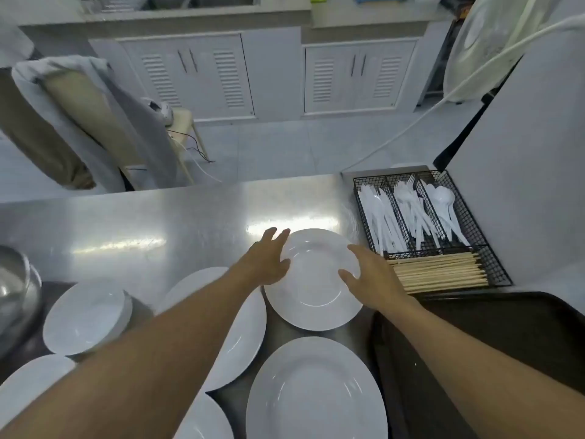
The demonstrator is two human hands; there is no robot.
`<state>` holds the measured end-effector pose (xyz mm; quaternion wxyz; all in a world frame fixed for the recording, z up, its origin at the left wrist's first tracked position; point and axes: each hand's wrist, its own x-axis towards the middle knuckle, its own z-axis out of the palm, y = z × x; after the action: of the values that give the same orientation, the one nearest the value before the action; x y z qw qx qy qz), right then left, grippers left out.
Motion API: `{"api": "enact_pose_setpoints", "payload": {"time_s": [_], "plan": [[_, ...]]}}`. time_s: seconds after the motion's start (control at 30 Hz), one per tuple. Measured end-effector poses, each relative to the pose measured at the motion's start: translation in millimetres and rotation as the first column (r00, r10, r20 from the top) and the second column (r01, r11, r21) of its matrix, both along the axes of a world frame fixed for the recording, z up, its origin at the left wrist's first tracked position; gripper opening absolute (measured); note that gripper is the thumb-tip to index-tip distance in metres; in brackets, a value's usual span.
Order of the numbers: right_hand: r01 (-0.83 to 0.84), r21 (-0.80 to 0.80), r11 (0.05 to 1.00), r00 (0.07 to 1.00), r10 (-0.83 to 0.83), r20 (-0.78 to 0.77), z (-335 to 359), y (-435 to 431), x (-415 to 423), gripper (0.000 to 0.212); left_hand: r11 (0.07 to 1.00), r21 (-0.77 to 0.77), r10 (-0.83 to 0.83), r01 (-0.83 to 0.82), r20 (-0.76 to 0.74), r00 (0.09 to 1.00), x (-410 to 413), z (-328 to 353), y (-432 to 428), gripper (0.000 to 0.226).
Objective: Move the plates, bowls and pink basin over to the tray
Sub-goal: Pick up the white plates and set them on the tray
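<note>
A white plate (pixel 316 289) lies flat on the steel counter (pixel 158 226). My left hand (pixel 269 259) is at its left rim with fingers spread, the thumb over the edge. My right hand (pixel 368 274) hovers over its right rim, fingers apart. Neither hand has closed on it. A larger white plate (pixel 316 397) lies nearer to me, and another plate (pixel 243 337) sits partly under my left forearm. At the left stands a stack of white dishes (pixel 85 318). The dark brown tray (pixel 506 331) lies at the right. No pink basin is in view.
A black wire basket (pixel 493 264) with white plastic cutlery and wooden chopsticks (pixel 440 272) stands just right of the plate, behind the tray. A steel bowl (pixel 14 296) sits at the far left. A grey wall panel (pixel 522 169) bounds the right side.
</note>
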<state>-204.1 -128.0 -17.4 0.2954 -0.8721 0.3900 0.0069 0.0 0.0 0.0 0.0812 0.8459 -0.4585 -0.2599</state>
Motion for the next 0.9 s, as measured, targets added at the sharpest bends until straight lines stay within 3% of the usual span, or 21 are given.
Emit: {"api": "enact_pose_setpoints", "payload": {"time_s": [0.3, 0.9], "plan": [[0.022, -0.004, 1.0, 0.999, -0.022, 0.04, 2.2, 7.3, -4.3, 0.056, 0.996, 0.091, -0.001, 0.003, -0.024, 1.0, -4.0, -22.2, 7.2, 0.081], [0.254, -0.008, 0.967, 0.958, -0.251, 0.141, 36.3, 54.6, -52.3, 0.067, 0.995, -0.048, -0.084, 0.086, 0.049, 0.995, -35.0, 15.7, 35.3, 0.088]]}}
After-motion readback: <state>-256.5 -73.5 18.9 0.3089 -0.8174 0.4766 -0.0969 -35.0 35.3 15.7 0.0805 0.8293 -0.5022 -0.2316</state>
